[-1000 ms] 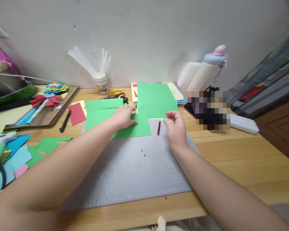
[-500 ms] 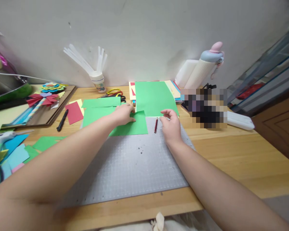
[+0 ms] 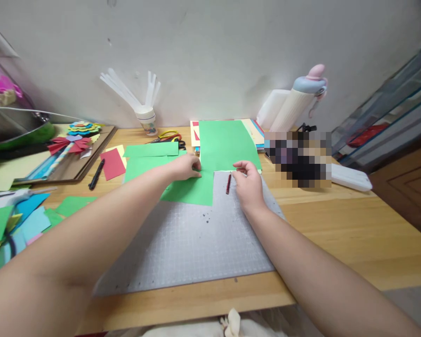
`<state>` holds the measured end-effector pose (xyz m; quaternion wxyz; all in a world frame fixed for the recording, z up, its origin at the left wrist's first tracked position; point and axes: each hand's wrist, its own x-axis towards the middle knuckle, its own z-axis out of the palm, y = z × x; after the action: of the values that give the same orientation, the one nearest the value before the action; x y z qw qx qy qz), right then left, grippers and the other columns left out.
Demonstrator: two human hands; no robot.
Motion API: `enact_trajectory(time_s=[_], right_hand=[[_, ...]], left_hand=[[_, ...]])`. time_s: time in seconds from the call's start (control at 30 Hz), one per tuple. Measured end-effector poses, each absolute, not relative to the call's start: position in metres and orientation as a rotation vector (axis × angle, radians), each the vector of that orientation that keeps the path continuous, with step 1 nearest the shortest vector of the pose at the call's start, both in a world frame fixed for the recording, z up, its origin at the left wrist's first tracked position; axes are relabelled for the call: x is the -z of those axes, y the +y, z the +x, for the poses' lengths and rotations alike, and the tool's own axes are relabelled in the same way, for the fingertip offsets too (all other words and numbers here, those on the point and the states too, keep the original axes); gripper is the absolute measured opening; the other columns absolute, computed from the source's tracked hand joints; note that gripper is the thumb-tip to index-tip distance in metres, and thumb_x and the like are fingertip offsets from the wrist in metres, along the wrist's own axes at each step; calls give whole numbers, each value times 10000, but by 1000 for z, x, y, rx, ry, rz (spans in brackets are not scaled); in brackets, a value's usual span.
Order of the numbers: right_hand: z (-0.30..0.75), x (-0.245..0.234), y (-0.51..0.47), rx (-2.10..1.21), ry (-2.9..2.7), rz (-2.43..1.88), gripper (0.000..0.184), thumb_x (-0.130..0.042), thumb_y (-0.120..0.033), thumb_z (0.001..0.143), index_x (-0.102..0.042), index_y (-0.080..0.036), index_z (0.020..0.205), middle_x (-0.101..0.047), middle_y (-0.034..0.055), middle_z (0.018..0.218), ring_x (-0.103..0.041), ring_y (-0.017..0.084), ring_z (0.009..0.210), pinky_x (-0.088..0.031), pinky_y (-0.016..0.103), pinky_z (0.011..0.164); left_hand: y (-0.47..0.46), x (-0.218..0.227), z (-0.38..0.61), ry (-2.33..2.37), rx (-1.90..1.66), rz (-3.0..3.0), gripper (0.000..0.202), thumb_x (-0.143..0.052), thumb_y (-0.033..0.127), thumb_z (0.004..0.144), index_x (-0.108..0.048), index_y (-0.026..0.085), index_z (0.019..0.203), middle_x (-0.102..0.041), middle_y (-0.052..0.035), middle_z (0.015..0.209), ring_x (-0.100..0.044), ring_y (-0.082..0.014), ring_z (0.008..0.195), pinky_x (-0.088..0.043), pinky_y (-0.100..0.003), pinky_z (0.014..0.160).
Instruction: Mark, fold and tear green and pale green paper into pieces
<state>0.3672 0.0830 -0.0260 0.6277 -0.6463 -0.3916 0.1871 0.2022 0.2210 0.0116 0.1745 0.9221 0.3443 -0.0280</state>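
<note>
A green paper piece (image 3: pixel 191 189) lies at the far edge of the grey cutting mat (image 3: pixel 192 243). My left hand (image 3: pixel 185 167) pinches the top corner of that piece with closed fingers. My right hand (image 3: pixel 247 182) rests curled on the mat, its fingertips at the near edge of a larger green sheet (image 3: pixel 226 145) that lies on a stack of coloured paper. A small red pen (image 3: pixel 228 183) lies on the mat between my hands, just left of my right hand.
More green sheets (image 3: pixel 149 157) lie left of the mat, with red paper (image 3: pixel 112 164) and a black marker (image 3: pixel 96 174). Scissors (image 3: pixel 168 137), a cup of white strips (image 3: pixel 145 119), paper flowers (image 3: pixel 73 138), coloured scraps (image 3: pixel 17 220) and a bottle (image 3: pixel 300 100) surround the mat.
My left hand has drawn the green piece toward me on the mat, so it now lies flat and lower. My right hand stayed by the large sheet's edge.
</note>
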Motion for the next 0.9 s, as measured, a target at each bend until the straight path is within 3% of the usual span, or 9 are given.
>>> enact_trajectory(time_s=[0.13,0.23,0.37,0.43,0.57,0.7,0.77,0.83,0.9], right_hand=[[367,25,83,-438,-898,-1466,175,-520,-226,682,-560,-205,852,-567,64,960,-522,210,916,-414,345,798],[367,25,83,-444,-884,-1456,171,-541,-246,691,-562,-207,856,-572,64,972,-528,210,920,-419,345,806],[367,25,83,-445,-820,-1432,182,-459,-373,830,-547,-225,891,-582,59,1009,-538,205,969,-414,348,848],[366,24,82,-446,-789,-1415,259,-382,-441,891,-536,-234,910,-586,55,1022,-540,202,995,-409,350,868],[362,19,77,-474,-791,-1379,300,-355,-477,921,-536,-239,908,-594,53,1011,-548,194,965,-417,344,863],[357,18,75,-523,-841,-1347,281,-395,-479,905,-532,-234,890,-587,42,951,-555,181,892,-438,328,812],[355,20,76,-553,-869,-1339,277,-414,-483,892,-527,-230,887,-577,32,917,-555,173,858,-445,319,780],[353,22,76,-597,-908,-1337,270,-435,-481,880,-526,-227,877,-567,22,867,-551,167,816,-450,309,741],[350,23,74,-645,-959,-1333,251,-457,-466,873,-529,-226,870,-562,14,827,-545,163,786,-452,304,716]], left_hand=[[221,-12,208,999,69,2563,304,-576,356,912,-590,151,1137,-624,-77,1126,-625,-187,954,-544,-397,818],[221,-28,211,1036,-88,2537,211,-618,325,878,-625,147,990,-651,-43,973,-628,-171,866,-535,-360,782],[211,-70,205,1058,-443,2489,87,-567,249,868,-579,171,902,-626,0,799,-623,-149,741,-501,-300,695],[196,-93,195,1034,-682,2454,93,-516,252,891,-541,182,947,-617,-2,849,-630,-143,790,-496,-294,715],[135,-114,153,656,-1222,2192,57,-611,202,817,-566,210,850,-664,-23,958,-638,-195,961,-506,-362,858],[61,-72,96,792,-1168,2070,269,-627,142,764,-563,313,962,-645,-13,1120,-610,-235,1082,-524,-396,914],[32,-40,72,874,-1048,2154,445,-627,140,757,-531,314,1155,-617,-63,1202,-594,-262,1129,-538,-383,891],[12,-13,55,1059,-875,2279,475,-542,157,803,-529,297,1256,-592,-85,1255,-545,-273,1199,-483,-415,972],[0,3,45,1136,-738,2428,420,-505,143,813,-610,323,1177,-619,-50,1204,-580,-239,1119,-479,-381,933]])
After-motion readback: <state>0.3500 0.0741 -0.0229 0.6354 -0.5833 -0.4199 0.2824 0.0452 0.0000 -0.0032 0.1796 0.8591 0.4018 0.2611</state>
